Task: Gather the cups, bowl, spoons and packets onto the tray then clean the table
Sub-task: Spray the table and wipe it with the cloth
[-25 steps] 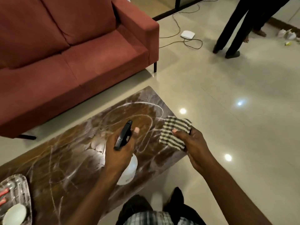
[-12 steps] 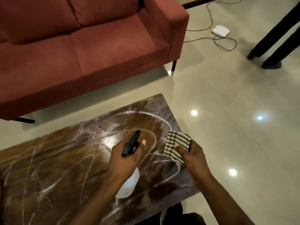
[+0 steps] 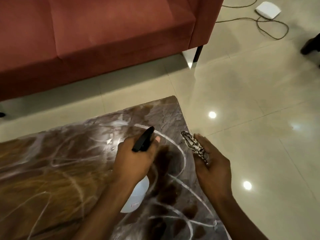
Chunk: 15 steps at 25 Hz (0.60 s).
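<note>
My left hand grips a white spray bottle with a black nozzle, held over the right part of the brown marbled table. The nozzle points toward the table's far right corner. Just to the right, my right hand holds a folded checked cloth above the table's right edge, seen edge-on. The tray, cups, bowl, spoons and packets are out of frame.
A red sofa stands beyond the table, its black leg on the cream tiled floor. A white box with a looped cable lies at the far right. Someone's dark shoe shows at the right edge.
The view has dropped and shifted right, so the tray at the left has left the frame. My right hand has turned the cloth from flat-facing to edge-on. The bottle stays gripped.
</note>
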### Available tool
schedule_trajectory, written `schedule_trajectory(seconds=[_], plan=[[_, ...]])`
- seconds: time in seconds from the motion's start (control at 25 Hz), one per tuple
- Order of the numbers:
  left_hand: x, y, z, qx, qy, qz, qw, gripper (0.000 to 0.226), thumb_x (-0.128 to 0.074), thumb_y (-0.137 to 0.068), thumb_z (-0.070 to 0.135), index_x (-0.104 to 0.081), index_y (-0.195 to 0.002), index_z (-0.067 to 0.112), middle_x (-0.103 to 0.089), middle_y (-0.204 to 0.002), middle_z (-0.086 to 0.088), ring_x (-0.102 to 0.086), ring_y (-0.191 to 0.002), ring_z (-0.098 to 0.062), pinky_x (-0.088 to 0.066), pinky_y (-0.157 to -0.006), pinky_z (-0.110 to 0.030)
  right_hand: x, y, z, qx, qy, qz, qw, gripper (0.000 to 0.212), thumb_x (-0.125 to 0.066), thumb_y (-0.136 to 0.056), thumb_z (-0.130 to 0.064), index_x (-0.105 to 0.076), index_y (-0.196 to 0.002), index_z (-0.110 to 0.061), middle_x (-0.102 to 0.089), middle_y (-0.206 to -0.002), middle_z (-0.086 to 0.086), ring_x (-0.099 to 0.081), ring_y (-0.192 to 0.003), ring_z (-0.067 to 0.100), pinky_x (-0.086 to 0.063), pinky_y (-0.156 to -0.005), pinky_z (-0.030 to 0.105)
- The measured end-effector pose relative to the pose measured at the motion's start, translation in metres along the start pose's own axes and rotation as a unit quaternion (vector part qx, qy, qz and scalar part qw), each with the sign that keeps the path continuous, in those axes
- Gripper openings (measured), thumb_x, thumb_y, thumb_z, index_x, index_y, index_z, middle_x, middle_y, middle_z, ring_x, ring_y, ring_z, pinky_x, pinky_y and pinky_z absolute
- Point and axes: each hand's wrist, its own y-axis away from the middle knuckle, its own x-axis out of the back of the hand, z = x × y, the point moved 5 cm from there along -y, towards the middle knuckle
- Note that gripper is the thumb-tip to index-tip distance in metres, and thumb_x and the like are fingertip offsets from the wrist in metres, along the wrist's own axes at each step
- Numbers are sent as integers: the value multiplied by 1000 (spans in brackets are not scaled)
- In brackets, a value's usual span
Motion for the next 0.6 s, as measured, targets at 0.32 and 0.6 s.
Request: schedule_trajectory(seconds=[0.32, 0.6], plan=[[-23, -18, -22, 47, -8, -16, 999, 51, -71, -87, 64, -61, -62, 21, -47, -45, -3, -39, -35, -12, -33, -42, -21, -45, -117, -10, 74, 53, 19, 996, 68, -66, -90, 6, -62, -150, -26, -60, -156, -4, -45, -154, 18, -36, -129, 40], [-7, -6, -35, 81, 14, -29, 996, 40, -71, -88, 66, -77, -85, 26, -68, -61, -1, -62, -48, -26, -59, -56, -52, -137, -138, -19, 241, 350, -231, 875, 68, -45, -100, -19, -35, -167, -24, -25, -177, 3, -13, -166, 32, -19, -133, 56]])
